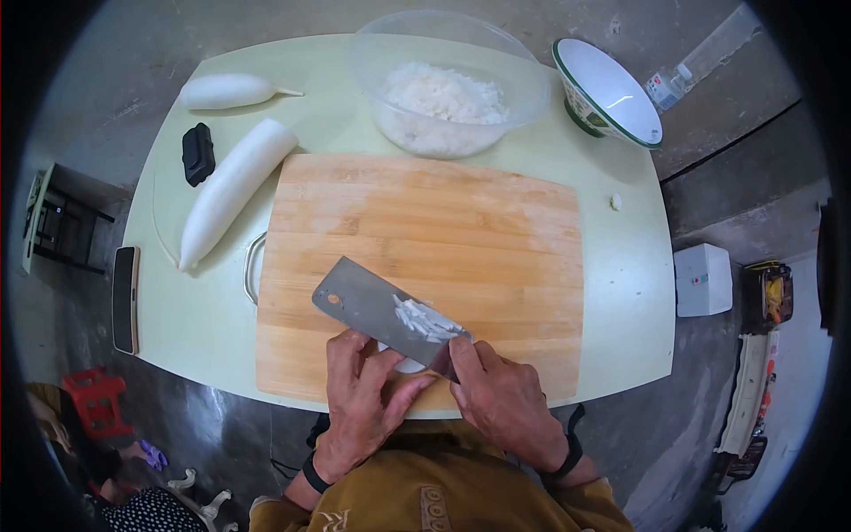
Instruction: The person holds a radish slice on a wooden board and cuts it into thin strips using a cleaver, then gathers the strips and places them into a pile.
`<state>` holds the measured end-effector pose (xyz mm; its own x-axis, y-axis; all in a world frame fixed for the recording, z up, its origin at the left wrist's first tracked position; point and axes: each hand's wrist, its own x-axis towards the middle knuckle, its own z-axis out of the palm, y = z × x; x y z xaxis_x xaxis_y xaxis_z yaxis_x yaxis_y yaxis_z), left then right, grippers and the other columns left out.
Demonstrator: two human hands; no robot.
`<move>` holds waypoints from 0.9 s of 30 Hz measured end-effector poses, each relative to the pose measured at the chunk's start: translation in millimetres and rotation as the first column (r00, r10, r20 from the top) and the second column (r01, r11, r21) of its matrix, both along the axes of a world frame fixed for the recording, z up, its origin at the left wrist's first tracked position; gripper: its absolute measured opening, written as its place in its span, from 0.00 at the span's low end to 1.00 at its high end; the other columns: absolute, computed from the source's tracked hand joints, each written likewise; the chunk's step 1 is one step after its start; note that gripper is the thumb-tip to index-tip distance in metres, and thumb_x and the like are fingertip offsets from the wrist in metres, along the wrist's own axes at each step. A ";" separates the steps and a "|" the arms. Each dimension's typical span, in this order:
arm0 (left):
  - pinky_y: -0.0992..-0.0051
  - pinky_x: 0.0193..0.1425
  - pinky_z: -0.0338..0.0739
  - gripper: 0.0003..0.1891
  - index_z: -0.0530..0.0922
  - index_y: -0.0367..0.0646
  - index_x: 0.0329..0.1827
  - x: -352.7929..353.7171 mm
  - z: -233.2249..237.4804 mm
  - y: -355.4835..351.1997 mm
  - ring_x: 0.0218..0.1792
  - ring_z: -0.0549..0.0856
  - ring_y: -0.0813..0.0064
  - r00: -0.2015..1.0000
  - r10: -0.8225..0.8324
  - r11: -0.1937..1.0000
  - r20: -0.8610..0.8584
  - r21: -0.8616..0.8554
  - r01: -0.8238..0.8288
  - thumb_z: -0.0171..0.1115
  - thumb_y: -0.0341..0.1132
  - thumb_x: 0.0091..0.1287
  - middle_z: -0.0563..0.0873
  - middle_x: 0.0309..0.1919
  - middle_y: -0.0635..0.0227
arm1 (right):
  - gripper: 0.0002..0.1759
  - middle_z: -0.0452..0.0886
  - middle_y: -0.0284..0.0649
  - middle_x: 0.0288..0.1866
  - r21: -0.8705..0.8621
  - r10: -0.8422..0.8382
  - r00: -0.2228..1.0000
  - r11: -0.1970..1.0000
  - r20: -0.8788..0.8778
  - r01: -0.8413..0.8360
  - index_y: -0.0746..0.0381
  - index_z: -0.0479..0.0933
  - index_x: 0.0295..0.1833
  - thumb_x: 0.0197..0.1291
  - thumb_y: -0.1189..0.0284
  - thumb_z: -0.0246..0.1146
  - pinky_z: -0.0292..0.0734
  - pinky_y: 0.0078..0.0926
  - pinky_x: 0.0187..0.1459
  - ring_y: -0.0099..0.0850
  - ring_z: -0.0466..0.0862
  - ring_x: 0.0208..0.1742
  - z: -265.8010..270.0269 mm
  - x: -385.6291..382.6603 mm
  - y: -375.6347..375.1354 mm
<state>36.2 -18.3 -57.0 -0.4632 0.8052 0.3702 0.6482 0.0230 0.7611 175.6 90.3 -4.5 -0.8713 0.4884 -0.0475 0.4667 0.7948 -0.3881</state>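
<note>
I see the cleaver (368, 300) low over the cutting board (425, 213), white strips (425, 320) on it; the right hand (507, 396) grips it, the left hand (362, 390) a white piece (407, 365) just beside. Beyond, a plastic bowl (377, 75) stands on the tabletop (625, 257).

Grey floor (199, 426), light glinting off it; red stool (96, 403) and dark-legged table (39, 217) at left.

Decent, soft light on left hand (362, 390) and right hand (505, 399), both fairly sharp; light source out of view. Pale green, smooth tabletop (625, 275) around them bright, edges bowed by fisheye. Glare streak in round white green-rimmed bowl (610, 89), far right beyond right hand. Glossy dark-grey floor (213, 421) left of left hand dimmer, with sheen. Black vignette all round.
</note>
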 end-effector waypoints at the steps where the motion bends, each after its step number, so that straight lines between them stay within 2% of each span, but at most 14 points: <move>1: 0.64 0.49 0.77 0.23 0.78 0.39 0.44 -0.8 0.4 0.2 0.50 0.75 0.53 1.000 -0.003 1.000 -0.024 0.013 0.003 0.79 0.30 0.45 0.74 0.52 0.50 | 0.13 0.75 0.43 0.30 -0.002 -0.002 1.000 1.000 -0.001 0.002 0.64 0.67 0.47 0.57 0.76 0.60 0.77 0.34 0.23 0.39 0.83 0.28 0.0 2.0 0.0; 3: 0.63 0.48 0.77 0.23 0.78 0.39 0.44 -3.3 -0.3 4.6 0.50 0.76 0.53 0.998 0.001 0.999 -0.059 0.043 0.002 0.79 0.30 0.46 0.74 0.51 0.51 | 0.25 0.77 0.44 0.35 -0.035 -0.037 0.998 0.999 -0.045 0.035 0.65 0.68 0.55 0.51 0.76 0.66 0.77 0.36 0.27 0.42 0.81 0.28 -1.2 4.5 5.9; 6: 0.63 0.48 0.76 0.20 0.78 0.38 0.45 -4.7 6.7 1.2 0.49 0.76 0.55 0.995 0.055 0.991 -0.083 0.123 -0.044 0.76 0.32 0.51 0.76 0.49 0.51 | 0.19 0.74 0.41 0.30 0.047 -0.025 0.984 0.998 -0.175 0.034 0.65 0.69 0.52 0.55 0.75 0.63 0.77 0.34 0.24 0.36 0.83 0.28 12.8 10.4 5.9; 9: 0.65 0.56 0.74 0.18 0.77 0.35 0.49 -4.8 15.6 -3.4 0.50 0.78 0.61 0.956 0.046 0.979 0.289 0.179 -0.101 0.67 0.39 0.63 0.79 0.48 0.51 | 0.18 0.76 0.40 0.31 -0.065 -0.023 0.962 0.998 -0.272 0.005 0.65 0.71 0.52 0.55 0.76 0.63 0.77 0.32 0.24 0.35 0.82 0.27 25.1 16.5 5.0; 10: 0.65 0.56 0.74 0.18 0.77 0.35 0.49 -4.4 20.1 -2.1 0.50 0.78 0.61 0.958 0.048 0.977 0.284 0.184 -0.103 0.67 0.39 0.63 0.79 0.48 0.51 | 0.18 0.76 0.40 0.31 -0.061 -0.019 0.961 0.998 -0.277 0.002 0.65 0.71 0.52 0.55 0.76 0.63 0.77 0.32 0.24 0.35 0.82 0.27 24.7 17.2 5.6; 12: 0.65 0.65 0.69 0.23 0.74 0.32 0.55 -6.3 29.2 2.7 0.54 0.78 0.62 0.770 -0.102 0.953 0.630 0.283 -0.105 0.63 0.42 0.67 0.79 0.52 0.52 | 0.14 0.76 0.41 0.29 -0.210 -0.079 0.904 0.978 -0.421 -0.012 0.65 0.71 0.51 0.60 0.76 0.61 0.75 0.28 0.23 0.34 0.80 0.23 22.9 17.6 7.5; 13: 0.64 0.70 0.63 0.29 0.68 0.29 0.63 -10.0 32.4 2.2 0.59 0.77 0.62 0.737 -0.153 0.962 0.658 0.271 -0.042 0.58 0.46 0.70 0.78 0.56 0.52 | 0.14 0.76 0.41 0.29 -0.206 -0.074 0.902 0.978 -0.425 -0.017 0.65 0.71 0.51 0.60 0.76 0.61 0.75 0.28 0.23 0.34 0.80 0.23 24.9 19.1 10.2; 15: 0.63 0.70 0.63 0.31 0.66 0.29 0.66 -13.8 41.7 7.7 0.59 0.77 0.61 0.644 -0.196 0.961 0.739 0.275 -0.023 0.57 0.48 0.71 0.77 0.58 0.51 | 0.10 0.76 0.38 0.24 -0.654 -0.297 0.939 0.748 -0.175 0.115 0.66 0.70 0.51 0.67 0.74 0.56 0.72 0.22 0.22 0.28 0.76 0.18 30.3 22.6 18.3; 16: 0.63 0.70 0.64 0.33 0.63 0.29 0.68 -15.9 44.9 11.1 0.60 0.76 0.61 0.536 -0.236 0.960 0.810 0.281 -0.003 0.55 0.49 0.72 0.77 0.59 0.51 | 0.10 0.76 0.38 0.24 -0.651 -0.293 0.939 0.751 -0.178 0.110 0.66 0.70 0.51 0.67 0.74 0.56 0.72 0.22 0.22 0.28 0.76 0.18 30.9 21.9 21.9; 18: 0.64 0.71 0.62 0.37 0.59 0.30 0.72 -20.1 49.2 15.9 0.63 0.74 0.61 0.490 -0.278 0.954 0.826 0.298 0.040 0.52 0.53 0.73 0.74 0.62 0.51 | 0.11 0.73 0.34 0.22 -0.916 -0.441 0.868 0.400 -0.229 -0.038 0.68 0.69 0.51 0.69 0.73 0.54 0.68 0.18 0.20 0.21 0.70 0.16 30.7 19.6 29.1; 20: 0.66 0.72 0.61 0.34 0.58 0.33 0.72 -23.4 55.5 21.0 0.66 0.71 0.62 0.169 -0.335 0.942 0.927 0.324 0.090 0.48 0.53 0.74 0.71 0.66 0.53 | 0.13 0.71 0.32 0.22 -0.935 -0.447 0.853 0.335 -0.269 -0.119 0.70 0.69 0.53 0.71 0.72 0.52 0.66 0.17 0.19 0.17 0.69 0.17 31.0 14.9 32.2; 21: 0.66 0.72 0.61 0.34 0.58 0.33 0.72 -25.3 56.6 24.0 0.66 0.71 0.62 0.172 -0.337 0.941 0.925 0.328 0.082 0.48 0.53 0.74 0.71 0.66 0.53 | 0.14 0.72 0.33 0.22 -0.955 -0.446 0.857 0.249 -0.259 -0.159 0.70 0.69 0.54 0.71 0.71 0.53 0.66 0.17 0.19 0.18 0.69 0.17 31.6 12.9 33.9; 23: 0.66 0.72 0.61 0.31 0.59 0.36 0.73 -27.7 58.1 30.0 0.67 0.69 0.64 -0.235 -0.444 0.867 0.865 0.481 0.133 0.45 0.50 0.76 0.69 0.67 0.57 | 0.15 0.72 0.34 0.22 -0.967 -0.434 0.866 0.161 -0.249 -0.197 0.70 0.68 0.55 0.71 0.70 0.53 0.67 0.17 0.19 0.18 0.69 0.17 31.7 9.7 35.8; 27: 0.66 0.65 0.69 0.26 0.66 0.43 0.69 -23.5 59.7 40.6 0.63 0.74 0.65 -0.310 -0.429 0.869 0.848 0.482 0.114 0.40 0.50 0.78 0.73 0.64 0.61 | 0.15 0.73 0.35 0.22 -0.984 -0.471 0.864 0.112 -0.178 -0.142 0.70 0.68 0.55 0.71 0.70 0.53 0.67 0.17 0.17 0.19 0.69 0.16 29.1 6.0 38.9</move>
<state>12.7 22.3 2.7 -0.1134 0.9898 -0.0868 -0.9169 -0.0706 0.3929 181.6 129.3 24.6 -0.8451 0.4232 -0.3268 0.1033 -0.4705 -0.8763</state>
